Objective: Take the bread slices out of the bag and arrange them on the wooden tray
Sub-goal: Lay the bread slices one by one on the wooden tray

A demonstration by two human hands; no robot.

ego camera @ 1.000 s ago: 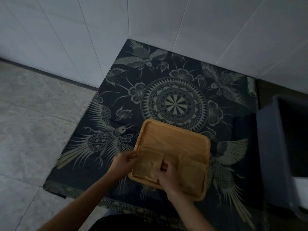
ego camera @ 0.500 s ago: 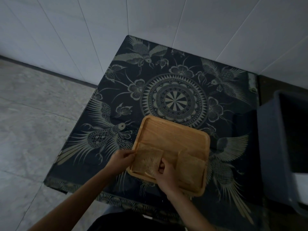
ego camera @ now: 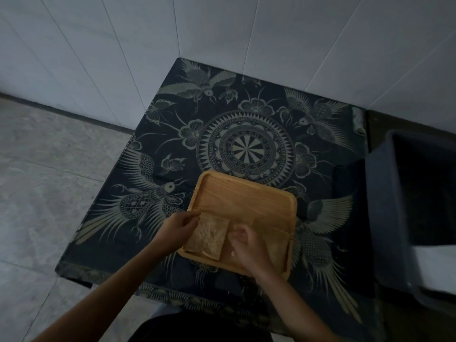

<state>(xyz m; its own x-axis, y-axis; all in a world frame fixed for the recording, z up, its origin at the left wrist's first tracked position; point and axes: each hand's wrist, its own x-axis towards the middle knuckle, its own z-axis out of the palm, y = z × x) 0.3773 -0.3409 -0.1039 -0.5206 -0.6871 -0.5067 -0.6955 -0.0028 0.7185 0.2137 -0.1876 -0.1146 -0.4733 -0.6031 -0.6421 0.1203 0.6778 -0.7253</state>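
Note:
A square wooden tray (ego camera: 246, 198) lies on the near half of the table. One bread slice (ego camera: 209, 236) rests in the tray's near left corner. My left hand (ego camera: 176, 228) pinches its left edge. My right hand (ego camera: 249, 248) has curled fingers on its right edge. A second bread slice (ego camera: 276, 245) lies flat in the near right part of the tray, partly hidden by my right hand. The far half of the tray is bare wood. No bag is in view.
The table carries a dark cloth (ego camera: 246, 149) with a pale bird and mandala pattern. A dark grey bin (ego camera: 394, 218) stands against the table's right side. White tiled walls close the far side. Grey floor (ego camera: 49, 193) lies to the left.
Both hands have stayed on the left bread slice and settled it lower and flatter into the tray's near left corner. The right slice has not moved.

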